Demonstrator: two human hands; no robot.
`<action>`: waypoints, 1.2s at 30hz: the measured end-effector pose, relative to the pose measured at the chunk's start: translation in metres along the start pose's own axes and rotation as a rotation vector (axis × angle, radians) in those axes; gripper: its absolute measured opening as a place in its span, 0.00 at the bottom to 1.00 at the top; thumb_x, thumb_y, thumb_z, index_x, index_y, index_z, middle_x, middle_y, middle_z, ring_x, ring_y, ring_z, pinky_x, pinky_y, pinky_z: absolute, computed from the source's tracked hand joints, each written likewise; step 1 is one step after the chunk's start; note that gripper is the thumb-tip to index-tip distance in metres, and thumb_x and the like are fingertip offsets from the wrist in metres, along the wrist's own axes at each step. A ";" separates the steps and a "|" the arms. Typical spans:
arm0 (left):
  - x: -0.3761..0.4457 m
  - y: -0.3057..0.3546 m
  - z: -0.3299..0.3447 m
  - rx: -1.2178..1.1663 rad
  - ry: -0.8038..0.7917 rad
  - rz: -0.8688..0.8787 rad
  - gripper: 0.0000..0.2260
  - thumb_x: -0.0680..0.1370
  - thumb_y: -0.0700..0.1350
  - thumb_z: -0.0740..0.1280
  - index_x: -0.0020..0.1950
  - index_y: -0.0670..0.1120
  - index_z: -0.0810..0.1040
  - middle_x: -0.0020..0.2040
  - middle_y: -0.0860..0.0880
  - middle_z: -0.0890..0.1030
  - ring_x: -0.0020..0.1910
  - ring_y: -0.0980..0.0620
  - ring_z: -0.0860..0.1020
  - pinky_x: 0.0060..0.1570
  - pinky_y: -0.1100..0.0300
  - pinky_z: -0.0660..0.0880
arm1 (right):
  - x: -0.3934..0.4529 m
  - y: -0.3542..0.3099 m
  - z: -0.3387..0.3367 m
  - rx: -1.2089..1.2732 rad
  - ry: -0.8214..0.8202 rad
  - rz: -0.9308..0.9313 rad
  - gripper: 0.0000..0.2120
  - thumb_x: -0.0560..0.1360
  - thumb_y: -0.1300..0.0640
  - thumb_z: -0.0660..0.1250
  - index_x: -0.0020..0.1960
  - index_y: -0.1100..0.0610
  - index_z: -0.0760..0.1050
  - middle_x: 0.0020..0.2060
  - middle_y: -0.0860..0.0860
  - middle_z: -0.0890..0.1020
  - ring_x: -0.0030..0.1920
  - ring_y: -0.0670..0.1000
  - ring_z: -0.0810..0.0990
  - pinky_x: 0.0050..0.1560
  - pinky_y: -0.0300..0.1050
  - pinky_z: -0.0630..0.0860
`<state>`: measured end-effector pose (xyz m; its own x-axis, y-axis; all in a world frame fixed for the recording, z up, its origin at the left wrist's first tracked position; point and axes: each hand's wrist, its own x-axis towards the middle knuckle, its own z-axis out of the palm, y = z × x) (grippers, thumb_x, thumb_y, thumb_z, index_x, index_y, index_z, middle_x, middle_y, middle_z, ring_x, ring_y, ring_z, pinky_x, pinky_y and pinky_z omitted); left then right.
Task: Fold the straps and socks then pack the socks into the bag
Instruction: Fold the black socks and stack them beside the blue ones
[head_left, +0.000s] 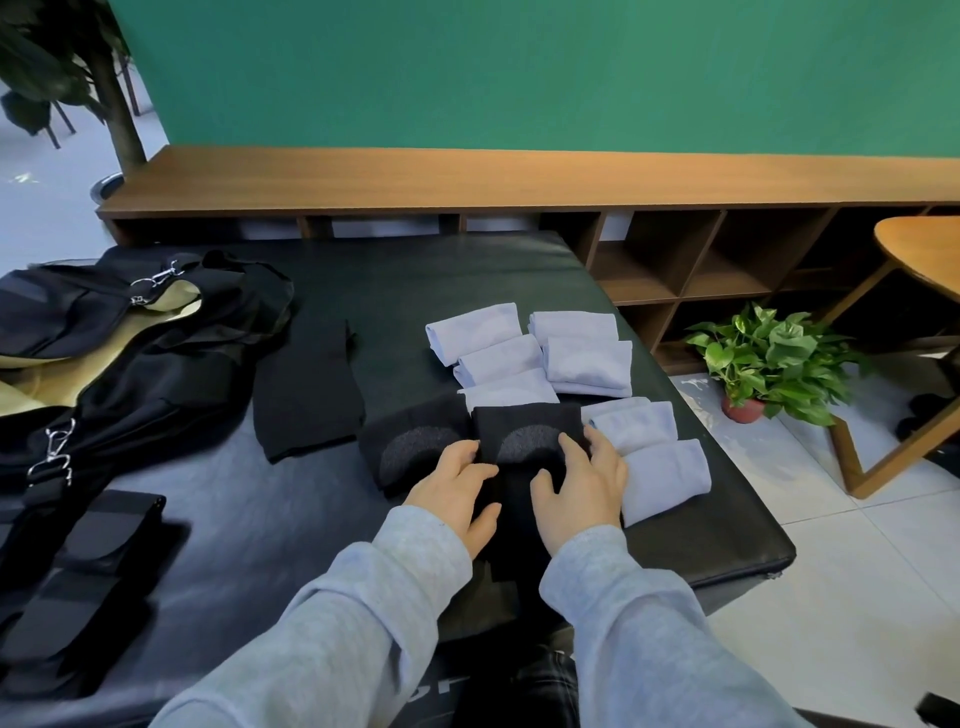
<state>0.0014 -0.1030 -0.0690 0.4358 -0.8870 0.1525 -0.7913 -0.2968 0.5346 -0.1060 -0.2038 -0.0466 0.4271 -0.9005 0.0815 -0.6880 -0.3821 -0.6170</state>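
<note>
Pressing down on a black sock (527, 441) near the 5 o'clock part of the dark tabletop (260, 519), both hands lay with fingers fairly straight and spread: the left hand (457, 493) rested on its left edge and the right hand (584, 486) on its right edge, neither one curled round it. The sock looked soft, light and limp, a knit that would sag if lifted by one corner, so it would best be taken at the folded edge with thumb beneath and fingers on top, or pinched at both ends, to keep the fold from springing open. Its grey heel patch (524, 441) showed between the two hands; a second black sock (415, 449) with the same patch lay touching it at 9 o'clock. Several pale folded socks (571, 343) sat in a cluster from 12 to 3 o'clock of the hands, some overlapping, one (662, 475) just beside the right hand. A flat black cloth (306, 389) lay at 10 o'clock, and the open black bag (130, 353) with metal clips lay well apart at 9 to 10 o'clock. Black straps (83, 571) lay at 8 o'clock, seemingly folded flat. Packing was, by the look of it, not yet begun
</note>
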 end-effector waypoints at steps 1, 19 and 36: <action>-0.002 -0.001 -0.001 -0.016 0.022 0.016 0.18 0.77 0.47 0.64 0.67 0.48 0.71 0.73 0.54 0.59 0.68 0.55 0.67 0.61 0.69 0.63 | -0.004 -0.001 0.003 -0.001 0.045 -0.033 0.22 0.76 0.59 0.63 0.69 0.55 0.68 0.73 0.52 0.57 0.71 0.50 0.52 0.70 0.45 0.54; -0.056 -0.121 -0.035 0.253 0.442 -0.278 0.12 0.67 0.38 0.69 0.49 0.47 0.78 0.60 0.45 0.76 0.65 0.49 0.67 0.66 0.51 0.55 | -0.072 -0.026 0.098 0.019 -0.057 -0.592 0.15 0.65 0.60 0.61 0.50 0.51 0.75 0.56 0.44 0.74 0.58 0.44 0.68 0.53 0.40 0.77; -0.014 -0.129 -0.049 0.431 0.127 -0.428 0.23 0.79 0.55 0.55 0.73 0.51 0.62 0.77 0.55 0.49 0.75 0.56 0.41 0.71 0.48 0.38 | -0.056 -0.033 0.111 -0.187 0.006 -0.583 0.08 0.64 0.52 0.55 0.40 0.47 0.71 0.42 0.41 0.74 0.41 0.46 0.71 0.41 0.39 0.72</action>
<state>0.1186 -0.0346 -0.0998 0.7797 -0.6163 0.1107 -0.6253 -0.7568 0.1905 -0.0426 -0.1175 -0.1177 0.7612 -0.5333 0.3689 -0.4335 -0.8416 -0.3221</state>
